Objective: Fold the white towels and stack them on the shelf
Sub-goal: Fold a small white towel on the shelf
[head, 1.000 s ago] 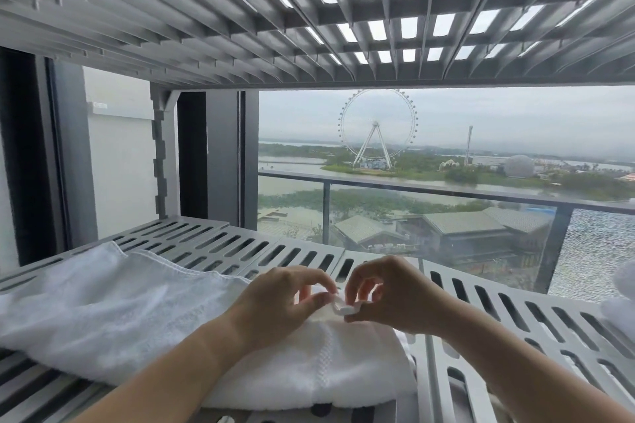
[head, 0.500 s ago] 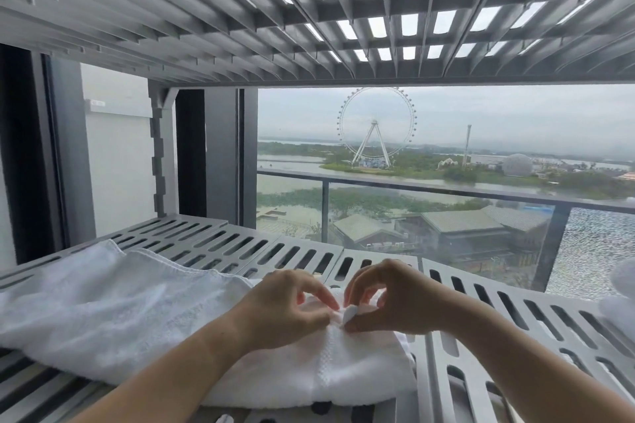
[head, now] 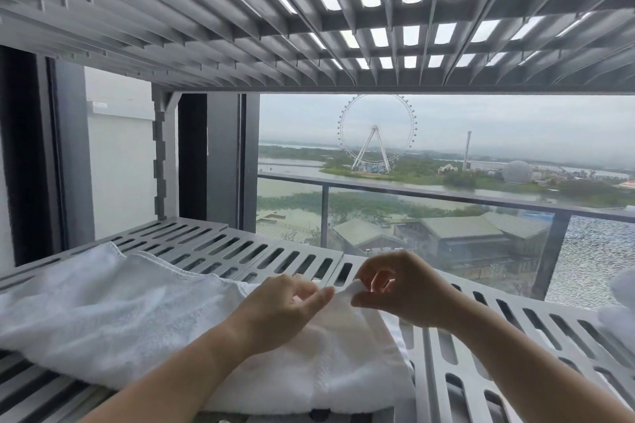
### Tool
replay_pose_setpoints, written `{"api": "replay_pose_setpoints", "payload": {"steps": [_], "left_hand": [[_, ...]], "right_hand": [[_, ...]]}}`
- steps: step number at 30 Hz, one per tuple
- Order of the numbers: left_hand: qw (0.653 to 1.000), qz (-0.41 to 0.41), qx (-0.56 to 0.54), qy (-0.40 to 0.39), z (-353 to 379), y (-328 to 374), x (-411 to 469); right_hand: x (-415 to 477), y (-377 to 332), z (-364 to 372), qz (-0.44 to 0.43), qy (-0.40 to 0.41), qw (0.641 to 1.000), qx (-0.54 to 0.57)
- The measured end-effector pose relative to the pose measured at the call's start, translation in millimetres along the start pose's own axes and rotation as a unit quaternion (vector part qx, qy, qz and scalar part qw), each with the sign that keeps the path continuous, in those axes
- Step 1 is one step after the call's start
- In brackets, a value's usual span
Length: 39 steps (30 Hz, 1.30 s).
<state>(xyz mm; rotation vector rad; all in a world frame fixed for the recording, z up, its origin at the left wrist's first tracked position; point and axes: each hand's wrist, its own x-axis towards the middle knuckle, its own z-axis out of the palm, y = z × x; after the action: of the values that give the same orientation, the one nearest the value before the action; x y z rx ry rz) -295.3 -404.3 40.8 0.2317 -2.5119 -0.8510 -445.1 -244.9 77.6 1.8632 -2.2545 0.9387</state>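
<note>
Both hands work one corner (head: 347, 291) of the white towel (head: 120, 312), which lies spread across the slatted grey shelf (head: 515, 326), mostly to the left. Since half a second ago the hands have drawn slightly apart and the corner has come up off the cloth, pulled taut between them. Left hand (head: 278, 306) grip: thumb and forefinger clamped on the hem. Right hand (head: 398, 288) grip: pinched on the corner tip. Likely squaring the corner before a fold; folding barely begun. Another white bundle (head: 622, 299) sits at the right edge, blurred.
</note>
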Motion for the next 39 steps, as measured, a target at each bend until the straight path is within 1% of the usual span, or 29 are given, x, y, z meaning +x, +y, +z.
{"api": "replay_pose_setpoints", "payload": {"steps": [3,6,8,11,16,18,19,22,24,25,27,29,30,32,34,37,39], "left_hand": [[0.999,-0.034,-0.032,0.007,-2,2,2],[0.997,-0.050,-0.047,-0.023,-2,3,0],[0.997,-0.059,-0.051,-0.027,-1,2,0],[0.997,-0.061,-0.038,0.004,1,0,1],[0.993,-0.052,-0.051,0.091,4,2,0],[0.989,-0.039,-0.069,0.125,5,4,0],[0.988,-0.024,-0.085,0.128,5,6,0],[0.985,0.012,-0.125,0.115,5,9,-1],[0.984,0.027,-0.134,0.112,5,9,-1],[0.984,0.034,-0.135,0.109,5,8,0],[0.986,0.051,-0.129,0.098,6,7,0],[0.988,0.074,-0.094,0.102,5,6,1],[0.987,0.090,-0.056,0.117,4,5,1],[0.979,0.133,0.042,0.150,-3,1,2],[0.972,0.155,0.112,0.136,-14,-5,2],[0.969,0.121,0.201,0.078,-26,-20,1],[0.967,0.094,0.225,0.071,-28,-30,0]], "right_hand": [[-1,0,1,0.014,0.005,1.000,0.003],[-1,-3,4,0.011,-0.012,1.000,-0.003],[-1,-4,6,0.010,-0.019,1.000,-0.002],[-1,-6,7,0.008,-0.027,1.000,0.002],[-1,-11,6,-0.004,-0.014,1.000,0.019],[1,-10,7,-0.010,0.006,1.000,0.029],[2,-9,7,-0.005,0.026,0.999,0.034],[5,-5,11,0.024,0.093,0.993,0.064],[6,-4,12,0.043,0.107,0.988,0.105],[5,-4,13,0.056,0.092,0.986,0.131],[5,-6,14,0.072,0.028,0.983,0.165],[5,-6,17,0.067,-0.019,0.984,0.166],[5,-5,19,0.071,-0.020,0.985,0.157],[6,-2,21,0.102,0.006,0.984,0.147],[5,2,19,0.138,0.021,0.978,0.153],[2,4,13,0.175,0.003,0.967,0.187],[1,5,12,0.185,-0.013,0.959,0.213]]}}
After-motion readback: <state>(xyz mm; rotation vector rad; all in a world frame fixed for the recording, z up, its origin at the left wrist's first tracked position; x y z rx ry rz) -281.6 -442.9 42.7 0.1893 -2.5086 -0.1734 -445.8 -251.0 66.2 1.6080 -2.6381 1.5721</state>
